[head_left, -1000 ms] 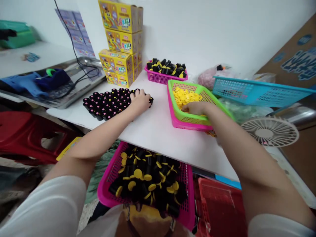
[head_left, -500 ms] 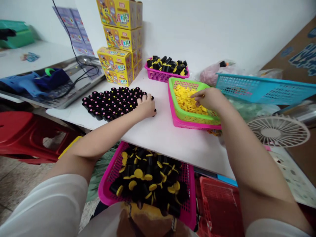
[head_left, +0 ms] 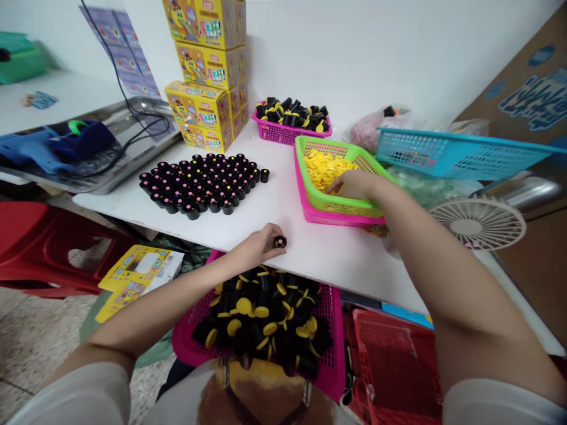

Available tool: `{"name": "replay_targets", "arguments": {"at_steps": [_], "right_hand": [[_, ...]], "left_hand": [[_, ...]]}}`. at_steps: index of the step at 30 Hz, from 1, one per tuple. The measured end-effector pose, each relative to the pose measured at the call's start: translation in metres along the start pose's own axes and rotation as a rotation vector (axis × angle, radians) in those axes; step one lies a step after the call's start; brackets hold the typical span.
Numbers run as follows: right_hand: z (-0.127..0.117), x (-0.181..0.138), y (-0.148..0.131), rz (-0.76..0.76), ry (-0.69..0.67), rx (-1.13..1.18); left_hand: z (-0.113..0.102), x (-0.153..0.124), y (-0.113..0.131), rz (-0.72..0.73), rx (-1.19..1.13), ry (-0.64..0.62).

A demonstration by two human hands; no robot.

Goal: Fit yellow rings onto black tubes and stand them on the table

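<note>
My left hand (head_left: 264,243) is closed round a small black cup (head_left: 279,242) near the table's front edge. The cup's mouth faces up, and something pink and yellow shows inside. My right hand (head_left: 354,184) reaches into a green basket (head_left: 328,203) of yellow caps (head_left: 321,167); its fingers are curled down among them, and their tips are partly hidden. To the left, many open black cups (head_left: 191,211) stand upright in close rows on the white table, with pink or yellow bits in them.
A pink basket (head_left: 183,339) of yellow-capped black cups sits at my lap, below the table edge. Behind stands a smaller pink basket (head_left: 287,134) of capped cups. Yellow boxes (head_left: 199,109) are stacked at the back. A blue basket (head_left: 443,153) and fan (head_left: 476,223) lie to the right.
My left hand has moved from the rows of cups towards me, bringing one black cup to the front edge. My right hand has gone lower into the yellow caps.
</note>
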State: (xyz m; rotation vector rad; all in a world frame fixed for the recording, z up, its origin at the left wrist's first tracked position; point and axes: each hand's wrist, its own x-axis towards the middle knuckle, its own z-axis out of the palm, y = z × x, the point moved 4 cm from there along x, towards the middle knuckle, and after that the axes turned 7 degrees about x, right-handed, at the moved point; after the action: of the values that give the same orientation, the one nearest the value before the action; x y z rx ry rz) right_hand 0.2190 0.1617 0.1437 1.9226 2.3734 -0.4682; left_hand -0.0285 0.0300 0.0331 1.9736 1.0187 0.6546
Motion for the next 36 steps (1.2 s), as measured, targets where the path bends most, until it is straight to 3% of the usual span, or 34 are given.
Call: {"name": "replay_targets", "arguments": {"at_steps": [3,6,9,13,17,20,24,26,29,32,34,36], "right_hand": [[-0.016,-0.024,0.000,0.072,0.209,0.142],[-0.022,-0.054,-0.005,0.035,0.445,0.366],[-0.012,-0.089,-0.016,-0.105,0.700,0.725],[0.018,-0.137,-0.049,-0.223,0.884,0.933],[0.062,-0.162,-0.081,-0.258,0.800,0.940],[0.102,-0.151,-0.086,-0.284,0.735,0.696],[0.145,-0.123,-0.071,-0.292,0.664,0.301],[0.148,-0.118,-0.062,-0.328,0.649,0.154],[0.130,-0.125,-0.053,-0.379,0.703,0.017],[0.105,-0.143,-0.050,-0.361,0.845,0.160],[0.099,-0.156,-0.055,-0.316,0.896,0.493],[0.107,-0.166,-0.068,-0.268,0.769,0.943]], "left_hand": [[-0.003,-0.012,0.004,0.014,-0.110,0.056],[-0.009,-0.027,0.020,0.047,-0.222,0.114],[-0.015,-0.040,0.042,0.187,-0.293,0.189],[-0.016,-0.050,0.061,0.362,-0.241,0.306],[-0.008,-0.048,0.049,0.334,-0.141,0.379],[-0.003,-0.045,0.024,0.220,-0.071,0.415],[0.001,-0.046,-0.003,0.111,-0.081,0.397],[0.002,-0.048,-0.003,0.139,-0.099,0.371],[0.002,-0.051,0.010,0.216,-0.091,0.341],[0.003,-0.056,0.026,0.305,-0.105,0.324],[0.004,-0.061,0.036,0.385,-0.103,0.346],[0.005,-0.067,0.043,0.452,-0.064,0.384]]}}
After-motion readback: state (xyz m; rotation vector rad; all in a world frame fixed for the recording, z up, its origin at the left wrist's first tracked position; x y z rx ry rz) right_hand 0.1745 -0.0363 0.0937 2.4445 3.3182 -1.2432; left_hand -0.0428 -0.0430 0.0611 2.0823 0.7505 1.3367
